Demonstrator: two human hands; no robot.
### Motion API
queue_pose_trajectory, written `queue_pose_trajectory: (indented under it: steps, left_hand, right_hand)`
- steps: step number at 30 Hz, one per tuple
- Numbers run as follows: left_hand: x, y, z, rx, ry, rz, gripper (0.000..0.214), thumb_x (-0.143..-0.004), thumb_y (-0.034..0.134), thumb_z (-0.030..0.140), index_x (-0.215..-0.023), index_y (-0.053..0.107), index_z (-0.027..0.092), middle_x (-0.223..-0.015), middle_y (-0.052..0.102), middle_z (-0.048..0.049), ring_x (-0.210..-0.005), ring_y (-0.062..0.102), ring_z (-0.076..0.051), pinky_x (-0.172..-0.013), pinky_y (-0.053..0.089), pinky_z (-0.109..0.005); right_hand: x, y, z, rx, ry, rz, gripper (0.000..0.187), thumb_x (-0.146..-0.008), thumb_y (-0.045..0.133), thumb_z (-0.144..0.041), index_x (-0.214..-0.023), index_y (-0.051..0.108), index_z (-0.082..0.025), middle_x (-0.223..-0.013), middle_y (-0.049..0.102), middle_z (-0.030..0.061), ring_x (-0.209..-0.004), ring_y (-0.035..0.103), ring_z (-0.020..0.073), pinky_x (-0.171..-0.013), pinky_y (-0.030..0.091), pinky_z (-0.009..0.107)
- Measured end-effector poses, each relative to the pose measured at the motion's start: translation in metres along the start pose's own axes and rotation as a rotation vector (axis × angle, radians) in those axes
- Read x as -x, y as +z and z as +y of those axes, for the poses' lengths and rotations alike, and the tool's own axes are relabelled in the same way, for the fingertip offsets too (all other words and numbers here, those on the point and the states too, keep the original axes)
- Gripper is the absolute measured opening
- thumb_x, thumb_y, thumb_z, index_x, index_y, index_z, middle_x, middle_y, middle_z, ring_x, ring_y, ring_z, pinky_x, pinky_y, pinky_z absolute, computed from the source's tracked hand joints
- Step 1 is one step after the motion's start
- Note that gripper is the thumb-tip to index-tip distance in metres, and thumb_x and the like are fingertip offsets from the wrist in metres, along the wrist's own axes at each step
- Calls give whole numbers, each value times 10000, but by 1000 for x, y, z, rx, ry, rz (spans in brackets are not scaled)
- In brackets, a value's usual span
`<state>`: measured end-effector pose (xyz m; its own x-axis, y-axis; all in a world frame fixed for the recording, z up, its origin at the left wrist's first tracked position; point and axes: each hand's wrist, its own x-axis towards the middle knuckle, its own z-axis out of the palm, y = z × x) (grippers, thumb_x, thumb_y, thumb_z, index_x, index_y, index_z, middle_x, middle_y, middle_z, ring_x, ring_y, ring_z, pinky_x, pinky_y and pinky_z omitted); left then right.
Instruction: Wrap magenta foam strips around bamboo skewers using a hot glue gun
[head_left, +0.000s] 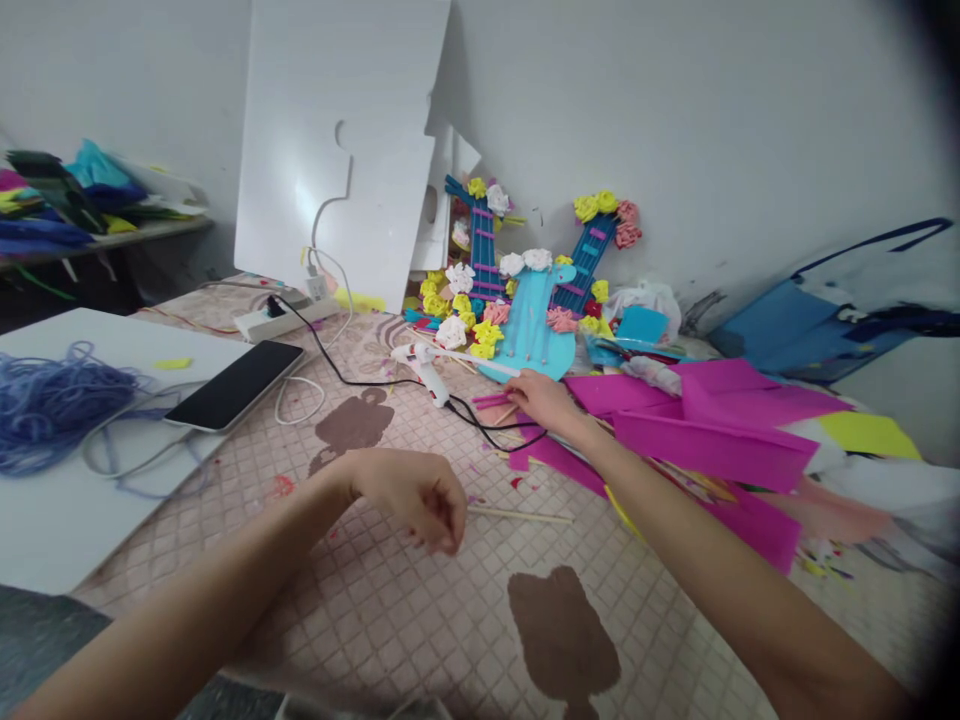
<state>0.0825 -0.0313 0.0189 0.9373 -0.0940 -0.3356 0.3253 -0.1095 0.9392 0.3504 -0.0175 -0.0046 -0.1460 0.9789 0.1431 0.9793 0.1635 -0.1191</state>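
Observation:
My left hand (416, 495) hangs above the patterned tablecloth (420, 620) with its fingers curled and pinched on the end of a thin wooden stick (525, 516). My right hand (544, 398) reaches forward, palm down, with fingers resting on several narrow pink foam strips (491, 402) next to the black cable (360, 378) of a white glue gun (424, 365). Just beyond that hand stands a light blue foam guitar (536, 325) trimmed with paper flowers.
Magenta foam sheets (705, 435) pile up on the right, with a blue bag (817, 330) behind. A phone (236, 385) and blue yarn (52, 400) lie on a white board at left. A power strip (274, 318) and large white foam boards (345, 140) stand against the wall.

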Motion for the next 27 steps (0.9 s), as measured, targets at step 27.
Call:
queue_pose_trajectory:
  steps: [27]
  left_hand:
    - [-15, -9, -4, -235, 112, 1003, 303, -838, 568, 390, -684, 601, 131, -522, 539, 9, -445, 463, -67, -436, 348, -178]
  right_hand:
    - [132, -33, -50, -344, -184, 430, 217, -924, 485, -181, -1064, 637, -245, -968, 673, 65, -917, 631, 198, -798, 512, 348]
